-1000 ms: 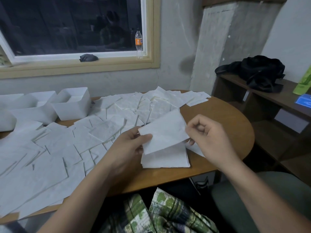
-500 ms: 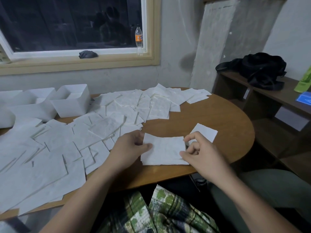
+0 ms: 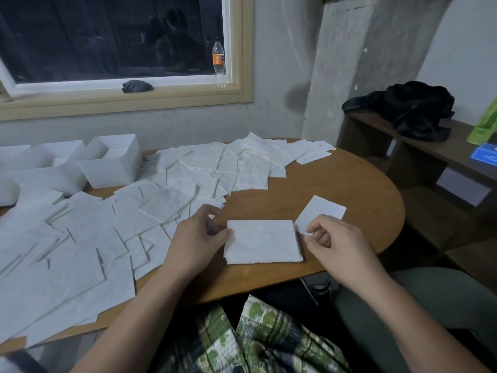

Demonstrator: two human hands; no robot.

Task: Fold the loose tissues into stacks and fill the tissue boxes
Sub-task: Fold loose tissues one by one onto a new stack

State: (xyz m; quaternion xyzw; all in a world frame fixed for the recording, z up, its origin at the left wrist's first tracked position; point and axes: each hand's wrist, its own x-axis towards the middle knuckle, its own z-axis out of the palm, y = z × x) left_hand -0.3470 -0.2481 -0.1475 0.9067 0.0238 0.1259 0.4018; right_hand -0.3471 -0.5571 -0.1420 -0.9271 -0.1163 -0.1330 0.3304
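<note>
**One sheet pinched, stack steadied**

The right hand (image 3: 332, 244) has its grip closed on the near corner of a single tissue (image 3: 322, 211), thumb and forefinger pinching it just right of the folded stack (image 3: 262, 242). Probably this is the next sheet to be folded.

The left hand (image 3: 199, 235) sits at the stack's left edge with its thumb tip touching the top sheet and its fingers bent. I cannot tell whether that grip holds anything. The touch likely keeps the pile square and stops it sliding.

The stack lies flat near the front edge of the worktop (image 3: 349, 181), within easy reach of both hands. Loose tissues (image 3: 121, 227) spread left of and beyond the stack, many still unfolded. The white tissue boxes (image 3: 113, 168) stand far to its left, so filling looks some way off.
</note>
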